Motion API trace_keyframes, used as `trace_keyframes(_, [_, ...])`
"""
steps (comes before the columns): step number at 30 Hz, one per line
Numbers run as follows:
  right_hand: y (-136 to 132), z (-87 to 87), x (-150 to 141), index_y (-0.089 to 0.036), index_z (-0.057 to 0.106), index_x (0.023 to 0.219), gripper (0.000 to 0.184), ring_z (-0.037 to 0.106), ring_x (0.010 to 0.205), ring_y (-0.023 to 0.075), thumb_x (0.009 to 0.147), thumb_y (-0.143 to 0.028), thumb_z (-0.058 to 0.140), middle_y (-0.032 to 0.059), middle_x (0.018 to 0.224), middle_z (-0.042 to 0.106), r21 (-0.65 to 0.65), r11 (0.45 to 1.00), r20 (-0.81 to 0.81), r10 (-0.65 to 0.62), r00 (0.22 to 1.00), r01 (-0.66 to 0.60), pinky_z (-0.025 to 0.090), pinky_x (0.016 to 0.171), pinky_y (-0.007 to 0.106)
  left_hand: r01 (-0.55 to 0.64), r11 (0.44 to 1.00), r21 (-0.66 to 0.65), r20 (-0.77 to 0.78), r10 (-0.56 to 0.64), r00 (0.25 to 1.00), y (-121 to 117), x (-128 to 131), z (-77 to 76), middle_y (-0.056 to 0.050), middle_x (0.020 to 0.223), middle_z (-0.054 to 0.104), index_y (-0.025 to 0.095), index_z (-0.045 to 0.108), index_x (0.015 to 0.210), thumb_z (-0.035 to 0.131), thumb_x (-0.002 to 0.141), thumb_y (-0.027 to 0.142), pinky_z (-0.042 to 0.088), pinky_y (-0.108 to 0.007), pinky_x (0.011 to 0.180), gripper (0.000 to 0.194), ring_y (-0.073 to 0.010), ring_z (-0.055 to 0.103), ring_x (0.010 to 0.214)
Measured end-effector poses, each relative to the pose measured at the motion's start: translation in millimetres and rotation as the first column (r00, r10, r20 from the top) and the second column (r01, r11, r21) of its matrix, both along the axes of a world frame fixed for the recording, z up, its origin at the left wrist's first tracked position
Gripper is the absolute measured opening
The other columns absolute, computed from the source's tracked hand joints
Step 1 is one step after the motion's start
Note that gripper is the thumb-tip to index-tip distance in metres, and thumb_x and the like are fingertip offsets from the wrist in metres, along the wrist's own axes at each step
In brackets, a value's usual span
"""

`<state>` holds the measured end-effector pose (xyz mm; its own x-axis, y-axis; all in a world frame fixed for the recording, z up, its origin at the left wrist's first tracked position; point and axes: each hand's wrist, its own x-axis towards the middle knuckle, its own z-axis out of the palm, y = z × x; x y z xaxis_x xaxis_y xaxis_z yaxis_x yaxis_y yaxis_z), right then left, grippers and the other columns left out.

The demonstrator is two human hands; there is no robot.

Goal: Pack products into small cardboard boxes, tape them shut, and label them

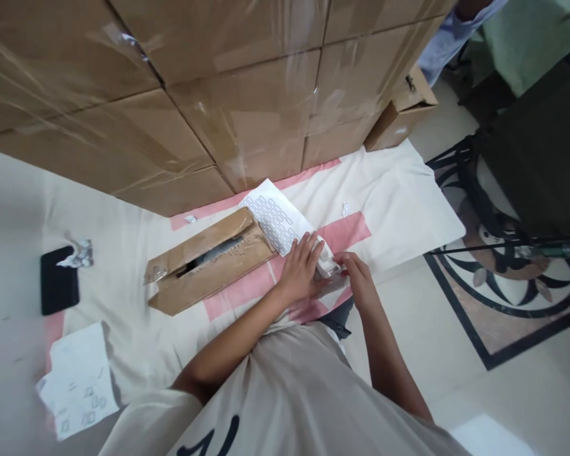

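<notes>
A white sheet (276, 218) printed with rows of small rounded outlines, like a label sheet, lies slanted on the bedding. My left hand (300, 266) rests flat over its near end, fingers stretched out. Beside those fingers is a small white object (330, 267), too blurred to name. My right hand (358, 272) has its fingers curled and pressed together at the right edge of that object; what they pinch is hidden. Left of the sheet, touching its edge, is a worn brown cardboard box (218, 278) with a long gap along its top showing something dark inside.
Stacked taped cartons (247, 107) rise behind the bedding, with a smaller box (399, 111) at their right. A black phone (59, 285), crumpled foil (80, 253) and loose papers (83, 380) lie left. Another person's sleeve (449, 41) shows top right, above a dark chair-like object (536, 152).
</notes>
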<state>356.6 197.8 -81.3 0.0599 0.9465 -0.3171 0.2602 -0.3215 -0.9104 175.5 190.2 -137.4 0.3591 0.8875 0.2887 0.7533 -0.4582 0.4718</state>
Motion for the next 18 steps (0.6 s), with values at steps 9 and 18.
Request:
trace_keyframes(9, [11.7,-1.5,1.5,-0.021,0.077,0.078,0.044,0.063,0.111,0.0259,0.09,-0.058,0.058,0.0098,0.125,0.066,-0.05,0.996,0.03,0.073,0.997,-0.072,0.048,0.1,0.043,0.009,0.996,0.092,0.109,-0.019,0.994,0.9,0.7,-17.8,-0.026,0.16,0.039,0.015,0.027,0.156,0.074,0.085,0.048,0.031,-0.063,0.123,0.091,-0.0375,0.029,0.157])
trace_keyframes(18, [9.9,-8.9,-7.5,-0.023,0.07,0.059,0.03,0.061,0.104,0.028,0.082,-0.042,0.067,0.0067,0.1,0.069,-0.011,0.99,0.069,0.144,0.987,-0.144,0.042,0.103,0.048,-0.077,0.994,0.078,0.002,0.077,0.997,-7.1,1.9,-14.6,-0.026,0.155,0.045,0.021,0.04,0.148,0.075,0.084,0.054,0.033,-0.055,0.113,0.08,-0.039,0.039,0.15])
